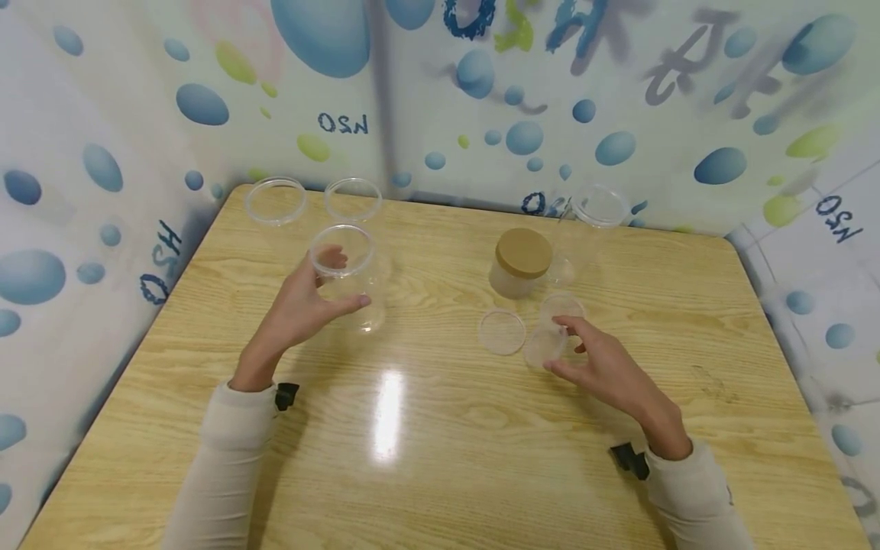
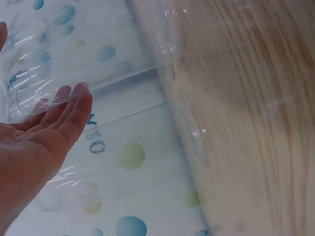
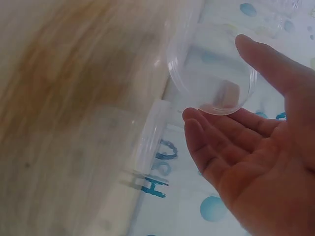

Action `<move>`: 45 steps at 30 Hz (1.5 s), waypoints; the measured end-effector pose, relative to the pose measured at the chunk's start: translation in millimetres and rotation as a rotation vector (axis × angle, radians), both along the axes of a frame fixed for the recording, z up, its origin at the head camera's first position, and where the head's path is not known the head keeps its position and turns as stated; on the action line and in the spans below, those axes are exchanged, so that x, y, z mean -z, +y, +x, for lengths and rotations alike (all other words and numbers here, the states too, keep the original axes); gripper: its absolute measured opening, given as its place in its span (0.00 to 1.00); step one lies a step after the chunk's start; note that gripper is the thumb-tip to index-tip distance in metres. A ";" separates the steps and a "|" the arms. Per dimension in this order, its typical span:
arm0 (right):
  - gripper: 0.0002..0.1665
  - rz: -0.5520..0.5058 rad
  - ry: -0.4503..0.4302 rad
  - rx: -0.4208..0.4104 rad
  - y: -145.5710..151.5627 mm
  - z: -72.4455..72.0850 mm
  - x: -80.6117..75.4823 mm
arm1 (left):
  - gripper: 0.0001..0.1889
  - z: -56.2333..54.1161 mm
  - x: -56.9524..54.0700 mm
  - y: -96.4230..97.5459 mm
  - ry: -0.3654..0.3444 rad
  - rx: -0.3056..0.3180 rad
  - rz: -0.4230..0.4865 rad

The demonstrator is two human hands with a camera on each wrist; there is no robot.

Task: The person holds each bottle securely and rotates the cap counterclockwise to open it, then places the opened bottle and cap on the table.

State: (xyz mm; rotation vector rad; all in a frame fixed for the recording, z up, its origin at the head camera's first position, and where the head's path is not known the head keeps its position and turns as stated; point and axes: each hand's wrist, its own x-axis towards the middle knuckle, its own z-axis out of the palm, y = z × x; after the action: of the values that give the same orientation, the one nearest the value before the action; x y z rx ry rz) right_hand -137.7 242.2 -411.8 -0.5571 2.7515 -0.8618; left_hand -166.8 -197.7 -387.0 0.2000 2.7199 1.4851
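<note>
A tall clear plastic jar stands upright at left, its round rim uppermost. My left hand holds it around the side, thumb on the near face and fingers behind, partly seen through the plastic. In the left wrist view the fingers lie along the jar's wall. At right, my right hand holds a thin clear round disc by its edge, between thumb and fingers. Two similar discs are close by, one clear disc left of it and another just behind.
Two more clear jars, a left one and a right one, stand at the table's back left. A small jar with a gold-brown lid is behind the discs, beside another clear jar. Patterned wall sheets border the wooden table.
</note>
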 end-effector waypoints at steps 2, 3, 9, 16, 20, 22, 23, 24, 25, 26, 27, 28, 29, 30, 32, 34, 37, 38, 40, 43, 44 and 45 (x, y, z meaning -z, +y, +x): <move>0.40 0.009 -0.009 -0.004 1.7 -0.2 1.2 | 0.44 0.5 0.9 -1.3 -0.002 -0.002 0.002; 0.41 0.015 -0.015 -0.004 2.7 -0.2 1.6 | 0.44 0.6 1.2 -1.9 -0.001 -0.001 0.003; 0.45 0.038 -0.034 -0.060 7.3 -0.9 8.6 | 0.44 1.0 1.0 -3.3 0.005 0.003 -0.005; 0.46 0.083 -0.002 -0.090 7.3 -0.1 20.7 | 0.45 2.8 2.1 -1.8 -0.001 -0.016 0.004; 0.46 0.096 0.013 -0.103 5.5 -1.2 21.3 | 0.46 3.5 4.0 -0.8 0.005 -0.023 0.013; 0.46 0.103 0.012 -0.108 4.0 -1.6 20.6 | 0.46 3.8 4.6 -0.2 0.012 -0.023 0.022; 0.46 0.107 0.011 -0.111 3.4 -1.6 20.4 | 0.47 4.1 5.1 -0.1 0.016 -0.021 0.027; 0.47 0.110 0.007 -0.111 2.9 -1.4 20.0 | 0.48 4.5 5.6 0.1 0.019 -0.021 0.032; 0.47 0.111 0.006 -0.112 2.4 -1.3 19.8 | 0.49 5.1 5.7 0.4 0.022 -0.020 0.038; 0.47 0.112 0.005 -0.112 2.0 -1.1 19.5 | 0.51 5.8 5.8 0.6 0.024 -0.021 0.042; 0.47 0.112 0.003 -0.112 1.6 -0.9 19.2 | 0.53 6.6 5.7 1.0 0.028 -0.023 0.046; 0.47 0.112 0.002 -0.113 1.4 -0.8 19.1 | 0.54 7.2 5.6 1.4 0.036 -0.028 0.049; 0.47 0.112 0.000 -0.112 1.3 -0.6 18.9 | 0.55 8.0 5.1 1.8 0.047 -0.035 0.050; 0.47 0.111 -0.001 -0.113 1.1 -0.7 18.8 | 0.56 8.8 4.1 2.4 0.063 -0.044 0.049; 0.47 0.114 -0.008 -0.112 0.6 -0.7 19.2 | 0.57 10.9 1.2 3.6 0.104 -0.071 0.055; 0.47 0.120 -0.014 -0.113 0.5 -1.0 19.8 | 0.58 12.8 -3.2 6.2 0.196 -0.110 0.060; 0.47 0.130 -0.015 -0.116 0.8 -1.3 20.4 | 0.55 14.3 -11.7 14.2 0.436 -0.176 0.054; 0.47 0.131 -0.012 -0.118 0.9 -1.6 20.5 | 0.54 14.4 -14.6 18.7 0.539 -0.203 0.058; 0.47 0.134 -0.006 -0.123 1.2 -1.9 20.7 | 0.51 14.6 -21.3 30.2 0.732 -0.254 0.065; 0.46 0.136 0.003 -0.129 1.5 -2.5 20.8 | 0.42 16.6 -32.5 52.3 0.940 -0.263 0.110; 0.46 0.135 0.004 -0.130 1.5 -2.7 20.7 | 0.39 17.5 -35.8 59.9 0.979 -0.241 0.117; 0.46 0.135 0.005 -0.130 1.6 -2.8 20.7 | 0.36 18.0 -38.7 67.3 1.003 -0.209 0.112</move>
State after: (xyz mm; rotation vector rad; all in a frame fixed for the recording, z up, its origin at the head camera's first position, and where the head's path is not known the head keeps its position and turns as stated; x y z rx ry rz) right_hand -140.5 243.8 -432.6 -0.7034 2.7165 -0.6408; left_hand -148.8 -130.3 -348.4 0.9137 3.4505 1.9917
